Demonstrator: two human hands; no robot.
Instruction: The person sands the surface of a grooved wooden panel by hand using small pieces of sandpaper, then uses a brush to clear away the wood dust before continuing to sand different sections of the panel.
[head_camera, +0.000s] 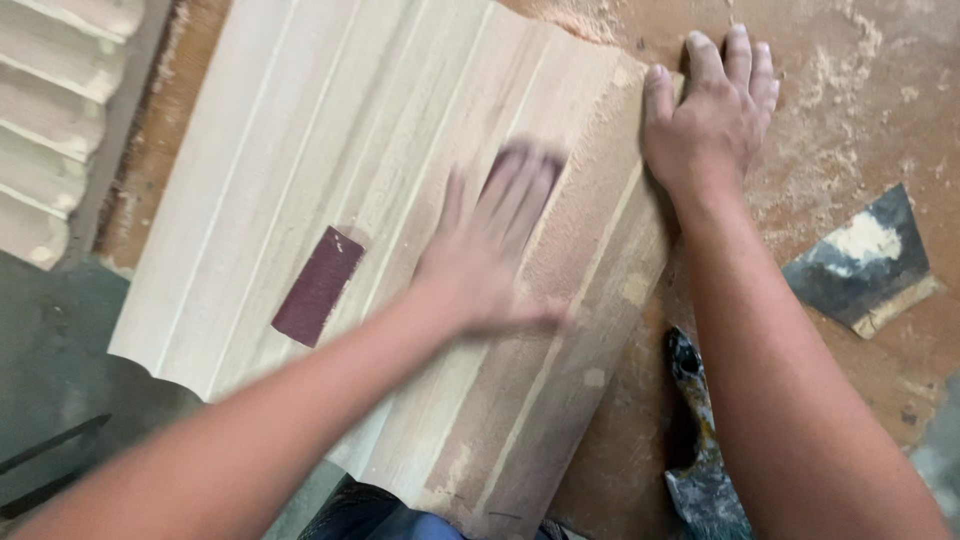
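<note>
Under my left hand (490, 250), which is blurred, a dark maroon piece of sandpaper (525, 165) shows past my fingertips; my fingers lie flat on it, pressing rather than clenched, though the blur keeps me from being sure how I hold it. It sits on the pale, fluted wooden panel (300, 130), towards the panel's right side. My right hand (710, 115) is spread open, palm down, on the panel's right edge, fingers reaching onto the sawdust-covered brown workbench (850, 100), gripping nothing. A second maroon sandpaper strip (318, 285) lies loose on the panel, left of my left hand. On the bench to the right rests a dark metal scraper blade (860, 260), and a grimy putty knife (700, 450) lies beside my right forearm.
</note>
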